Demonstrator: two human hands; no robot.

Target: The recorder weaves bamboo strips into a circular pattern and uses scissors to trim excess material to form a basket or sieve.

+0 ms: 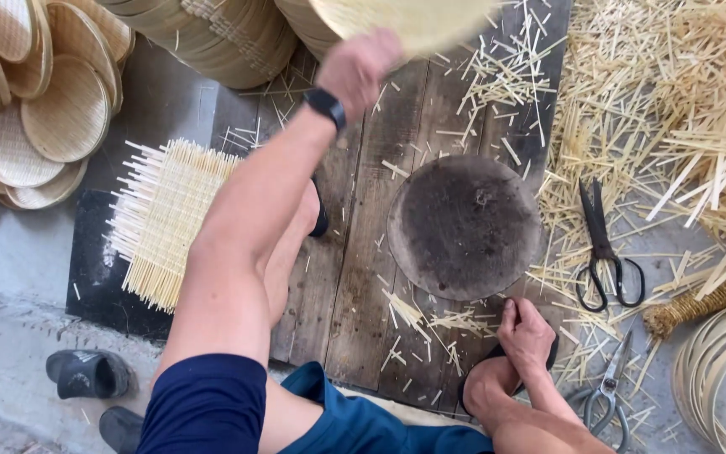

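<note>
My left hand (361, 65), a black watch on its wrist, is stretched out to the top of the view and grips the rim of a pale round woven bamboo tray (413, 18). My right hand (524, 334) rests low at the right on my foot in a black shoe (550, 355), its thumb close to the near edge of a dark round disc (464, 225). The disc lies flat on the wooden boards (355, 277). I see nothing in the right hand.
A square woven bamboo mat (165, 220) lies left of my arm. Stacked round trays (44, 101) fill the top left. Black scissors (605, 248), metal shears (605, 397), coiled bamboo hoops (716, 370) and piles of bamboo offcuts (674, 101) are at the right. Dark slippers (90, 374) sit bottom left.
</note>
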